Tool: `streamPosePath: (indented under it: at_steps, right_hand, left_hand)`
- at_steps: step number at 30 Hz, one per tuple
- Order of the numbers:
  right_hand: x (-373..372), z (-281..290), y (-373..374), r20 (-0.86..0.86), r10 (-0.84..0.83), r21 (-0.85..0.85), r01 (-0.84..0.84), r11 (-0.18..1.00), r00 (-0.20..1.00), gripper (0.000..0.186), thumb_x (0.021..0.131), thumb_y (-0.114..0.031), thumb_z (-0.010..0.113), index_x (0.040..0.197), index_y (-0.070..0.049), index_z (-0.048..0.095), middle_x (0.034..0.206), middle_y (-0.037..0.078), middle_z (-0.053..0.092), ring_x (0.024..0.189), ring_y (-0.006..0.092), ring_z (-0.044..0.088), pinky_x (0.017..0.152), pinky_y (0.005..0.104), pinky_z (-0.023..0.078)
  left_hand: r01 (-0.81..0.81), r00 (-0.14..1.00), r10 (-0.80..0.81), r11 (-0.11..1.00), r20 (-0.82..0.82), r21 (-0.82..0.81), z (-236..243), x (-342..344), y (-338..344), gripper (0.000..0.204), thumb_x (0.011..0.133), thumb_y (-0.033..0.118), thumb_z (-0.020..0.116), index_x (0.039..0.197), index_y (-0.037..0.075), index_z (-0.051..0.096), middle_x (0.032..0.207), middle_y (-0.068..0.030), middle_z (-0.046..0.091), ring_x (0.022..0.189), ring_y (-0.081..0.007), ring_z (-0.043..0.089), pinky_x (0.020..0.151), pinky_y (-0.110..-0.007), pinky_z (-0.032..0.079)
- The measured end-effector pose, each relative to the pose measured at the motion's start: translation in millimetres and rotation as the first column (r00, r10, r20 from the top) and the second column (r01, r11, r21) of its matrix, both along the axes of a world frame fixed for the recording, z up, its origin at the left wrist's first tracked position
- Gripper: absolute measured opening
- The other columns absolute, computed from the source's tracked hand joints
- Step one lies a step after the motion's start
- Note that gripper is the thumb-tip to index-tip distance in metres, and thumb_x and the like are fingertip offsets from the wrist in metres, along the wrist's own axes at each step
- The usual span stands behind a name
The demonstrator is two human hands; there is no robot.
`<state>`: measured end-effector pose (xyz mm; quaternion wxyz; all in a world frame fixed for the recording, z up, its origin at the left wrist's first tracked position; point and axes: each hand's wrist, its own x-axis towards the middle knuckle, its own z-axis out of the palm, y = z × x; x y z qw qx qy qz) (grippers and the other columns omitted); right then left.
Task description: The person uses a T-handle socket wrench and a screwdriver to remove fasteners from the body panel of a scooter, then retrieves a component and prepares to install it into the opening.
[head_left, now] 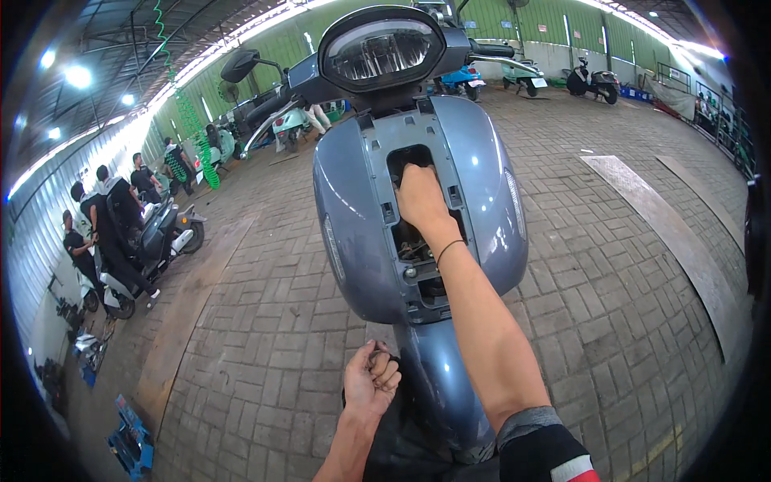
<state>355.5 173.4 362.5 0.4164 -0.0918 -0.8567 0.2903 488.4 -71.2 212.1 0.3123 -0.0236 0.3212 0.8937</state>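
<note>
Head view looks down on a grey-blue glossy plastic front panel of a scooter (353, 233), standing upright on a paved brick floor (626, 305), with its oval headlight (380, 50) at the top and the matching grey-blue front mudguard (438, 386) below. The panel's long axis runs up and down in the picture, nose facing the person, and a tall open slot down its middle bares black brackets and wiring. The right hand (419, 197) reaches into the upper part of that slot, fingers tucked inside and out of sight, so whether they grip something there cannot be told; a thin dark band circles the wrist. The left hand (371, 379) sits low, just beside the left edge of the mudguard, curled into a narrow fist around what seems a small dark item, too small to name. The panel looks stiff yet thin and light, its painted skin slippery and easy to scratch, so I judge the safest hold is on the inner edges of the slot or the lower rim, not the curved outer faces. Well apart at the left edge of the floor, several people in dark clothes (112, 217) stand around another scooter (161, 233), and more parked scooters (590, 80) line the far green wall.
</note>
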Motion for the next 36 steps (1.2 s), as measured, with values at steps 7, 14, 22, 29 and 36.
streamPosePath:
  at_steps: [7,14,22,29,36]
  right_hand:
    - [10,6,2,0.113,0.030,-0.048,-0.024,0.999,0.993,0.039,0.090,-0.005,0.069,0.123,0.014,0.060,0.115,0.042,0.065,0.115,0.0546,0.064,0.102,0.0534,0.052]
    - [11,5,11,0.079,0.163,0.040,-0.167,0.985,0.983,0.043,0.088,0.002,0.059,0.129,0.011,0.055,0.126,0.037,0.062,0.125,0.0518,0.057,0.108,0.0512,0.047]
    - [31,13,5,-0.052,0.308,0.122,-0.300,0.946,0.950,0.032,0.089,0.007,0.056,0.121,0.008,0.057,0.122,0.029,0.059,0.119,0.0503,0.057,0.102,0.0534,0.047]
    - [41,25,7,0.093,0.203,0.258,-0.220,0.941,0.975,0.043,0.084,0.012,0.053,0.126,0.007,0.053,0.122,0.034,0.054,0.117,0.0549,0.057,0.103,0.0536,0.048]
    - [43,38,15,0.315,0.299,0.144,-0.356,0.923,0.901,0.043,0.080,0.008,0.058,0.122,0.009,0.050,0.106,0.038,0.068,0.110,0.0540,0.065,0.098,0.0553,0.050]
  left_hand:
    - [-0.049,0.999,0.049,0.999,0.001,-0.017,0,-5,-6,0.025,0.106,0.025,0.056,0.092,0.005,0.061,0.055,0.0047,0.025,0.047,-0.0085,0.022,0.046,-0.028,0.019]
    - [-0.080,0.996,0.078,0.996,-0.042,-0.041,-7,-26,-3,0.024,0.106,0.023,0.055,0.093,0.004,0.062,0.055,0.0045,0.026,0.047,-0.0090,0.022,0.046,-0.028,0.020]
    - [0.002,0.997,-0.004,1.000,0.077,0.015,-35,-67,19,0.024,0.104,0.013,0.050,0.081,0.008,0.050,0.057,0.0029,0.029,0.048,-0.0098,0.026,0.046,-0.027,0.022]
    - [-0.048,0.983,0.029,0.994,0.181,0.100,-41,-62,47,0.028,0.103,0.009,0.046,0.075,0.010,0.043,0.056,0.0022,0.027,0.046,-0.0098,0.025,0.044,-0.027,0.023]
    - [-0.189,0.965,0.155,0.970,0.213,0.151,-49,-76,59,0.026,0.104,0.012,0.041,0.078,0.011,0.044,0.057,0.0025,0.030,0.046,-0.0094,0.026,0.045,-0.027,0.025]
